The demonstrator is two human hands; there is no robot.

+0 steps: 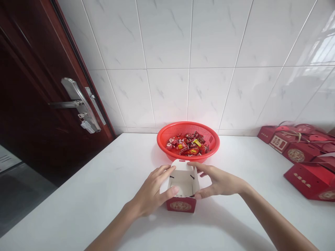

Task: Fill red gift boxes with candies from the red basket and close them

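An open red box [181, 205] with a pale inside and a gold round pattern on its near face stands on the white table. My left hand [156, 190] is at its left side, thumb over the near left rim and fingers along the left edge. On the right side, my right hand [217, 179] touches the box with its thumb at the near right corner and its fingertips by the far flap. Both hands have the box between them, fingers spread from thumbs. Just behind the box sits a red plastic basket [162, 141] holding wrapped candies [187, 144].
Several folded red boxes [300, 151] with gold patterns stand at the right of the white table [104, 188]. A tiled wall [167, 94] runs behind it. At the left is a dark red door [31, 69] with a metal handle [65, 104] and hanging keys.
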